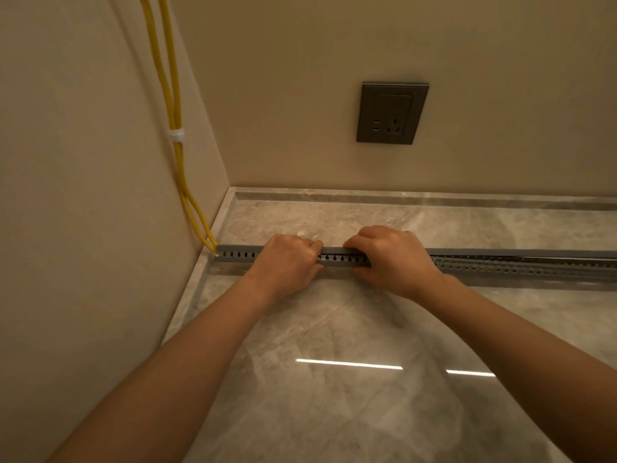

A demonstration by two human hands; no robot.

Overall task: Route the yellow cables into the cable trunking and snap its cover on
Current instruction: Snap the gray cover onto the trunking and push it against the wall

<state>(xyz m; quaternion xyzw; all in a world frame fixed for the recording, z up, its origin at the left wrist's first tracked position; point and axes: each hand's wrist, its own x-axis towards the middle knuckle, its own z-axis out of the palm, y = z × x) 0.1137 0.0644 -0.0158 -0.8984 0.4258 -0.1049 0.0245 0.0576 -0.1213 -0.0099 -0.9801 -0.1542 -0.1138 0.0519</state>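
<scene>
The grey trunking (233, 254) lies on the marble surface (334, 329). The yellow cables (173, 105) drop down the side wall (83, 195) and enter its left end. Near that end, the left hand (287, 262) and right hand (394, 259) sit side by side, fingers curled over the cover (334, 251), apparently squeezing it onto the rails. Right of the hands, the cover looks unseated.
</scene>
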